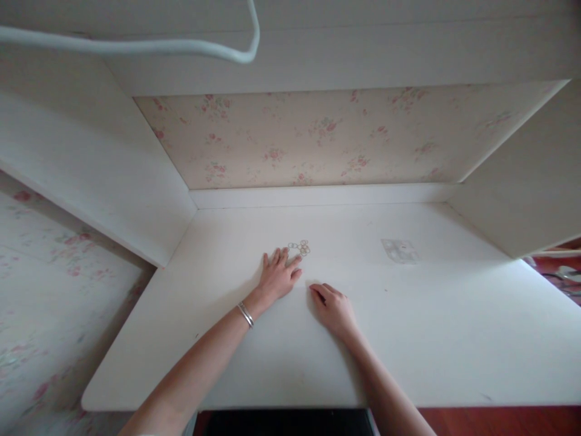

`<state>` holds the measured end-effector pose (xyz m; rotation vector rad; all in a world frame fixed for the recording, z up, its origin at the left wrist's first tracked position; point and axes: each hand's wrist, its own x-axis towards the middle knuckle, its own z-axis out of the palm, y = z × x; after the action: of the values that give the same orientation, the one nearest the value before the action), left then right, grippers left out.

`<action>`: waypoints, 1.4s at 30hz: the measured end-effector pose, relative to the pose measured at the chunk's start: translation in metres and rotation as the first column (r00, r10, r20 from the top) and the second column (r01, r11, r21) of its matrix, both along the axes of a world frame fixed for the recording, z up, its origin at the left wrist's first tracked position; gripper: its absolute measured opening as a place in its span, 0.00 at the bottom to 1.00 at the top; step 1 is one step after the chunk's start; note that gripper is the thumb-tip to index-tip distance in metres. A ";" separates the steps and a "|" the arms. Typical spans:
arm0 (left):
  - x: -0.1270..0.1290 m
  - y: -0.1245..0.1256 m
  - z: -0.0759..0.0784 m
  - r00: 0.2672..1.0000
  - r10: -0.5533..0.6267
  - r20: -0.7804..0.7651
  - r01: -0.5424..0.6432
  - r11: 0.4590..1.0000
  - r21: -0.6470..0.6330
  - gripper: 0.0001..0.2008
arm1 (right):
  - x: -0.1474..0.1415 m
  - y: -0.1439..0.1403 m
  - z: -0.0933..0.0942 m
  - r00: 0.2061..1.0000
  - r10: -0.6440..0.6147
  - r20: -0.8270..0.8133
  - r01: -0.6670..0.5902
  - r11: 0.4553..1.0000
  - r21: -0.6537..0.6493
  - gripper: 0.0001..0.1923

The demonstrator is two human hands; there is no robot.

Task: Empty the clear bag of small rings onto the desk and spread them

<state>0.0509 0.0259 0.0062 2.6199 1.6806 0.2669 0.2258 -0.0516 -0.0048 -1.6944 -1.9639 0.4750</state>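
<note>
Left hand [278, 274] laid flat with fingers spread on the white worktop [431, 327], small metal rings [300, 247] clustered at its 1 o'clock, just beside the fingertips, right hand [333, 306] rested loosely curled at the left hand's 4 o'clock, nothing held, clear plastic packet [399, 251] seen at 3 o'clock of the rings, well apart.

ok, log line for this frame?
left hand: flat on desk, fingertips by small rings | right hand: curled on desk, empty

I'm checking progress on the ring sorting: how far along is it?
Done: small metal rings lie gathered in one cluster on the white desk. In hand: the left hand rests flat, fingertips touching the cluster; the right hand holds nothing visible. Left: the small clear plastic bag lies apart, untouched.
</note>
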 end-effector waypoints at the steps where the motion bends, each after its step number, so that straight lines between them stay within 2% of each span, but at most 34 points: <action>1: 0.000 0.001 0.000 1.000 0.006 0.006 -0.006 1.000 0.002 0.23 | 0.000 0.000 0.000 1.000 0.001 -0.001 -0.001 1.000 0.001 0.14; 6: 0.002 0.002 -0.002 0.999 0.007 0.046 -0.009 0.999 0.040 0.24 | 0.000 0.000 0.001 1.000 0.007 -0.004 -0.007 1.000 0.006 0.14; 10: 0.000 0.003 0.004 0.994 -0.039 0.099 0.027 0.992 0.121 0.18 | 0.000 0.000 0.003 1.000 0.005 -0.005 -0.005 1.000 0.002 0.15; 12: -0.007 0.006 0.007 0.989 -0.020 0.143 0.000 0.991 0.137 0.15 | 0.000 0.000 0.003 1.000 0.000 -0.004 0.000 1.000 -0.002 0.15; 15: -0.024 0.014 0.010 0.980 0.072 0.188 -0.094 0.989 0.112 0.12 | 0.001 0.000 0.002 1.000 -0.003 0.013 0.004 1.000 -0.019 0.15; 20: -0.043 0.018 0.009 0.987 0.006 0.158 -0.015 0.998 0.054 0.09 | -0.002 0.001 0.004 0.999 -0.005 0.032 0.006 0.999 -0.032 0.15; 29: -0.016 0.008 0.012 0.986 -0.063 0.154 0.066 0.998 -0.017 0.12 | -0.005 -0.001 0.010 0.998 -0.020 0.059 0.021 0.999 -0.026 0.15; 35: -0.013 0.004 0.008 0.987 0.069 0.148 -0.082 0.994 0.079 0.14 | -0.005 -0.001 0.009 0.999 -0.009 0.050 0.010 1.000 -0.023 0.15; 42: -0.011 -0.004 0.008 0.997 0.052 0.059 -0.056 0.995 0.079 0.16 | -0.005 0.001 0.008 0.999 -0.011 0.051 0.012 1.000 -0.029 0.14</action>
<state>0.0395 0.0223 0.0141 2.5984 1.7604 0.4148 0.2208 -0.0509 0.0027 -1.7509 -1.9908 0.4627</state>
